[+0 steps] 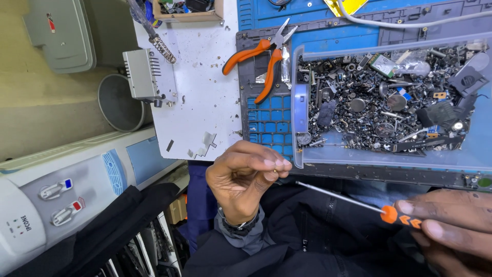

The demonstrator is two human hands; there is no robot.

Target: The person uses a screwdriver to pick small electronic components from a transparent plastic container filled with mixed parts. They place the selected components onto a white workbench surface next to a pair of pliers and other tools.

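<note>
The right hand (pixel 451 231) grips an orange-collared screwdriver (pixel 353 202), its tip meeting the pinched fingertips (pixel 277 165) of the left hand (pixel 241 179), just below the clear parts tray (pixel 302 107). Judged step: seating a small fastener, itself too small to see. The next move calls for steady tip alignment.

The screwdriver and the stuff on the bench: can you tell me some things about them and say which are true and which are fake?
1. The right hand holds a screwdriver with an orange collar. True.
2. The left hand lies flat and open. False: its fingers are pinched together at the screwdriver's tip.
3. The pliers have green handles. False: they are orange.
4. The clear tray holds many small metal parts. True.
</note>
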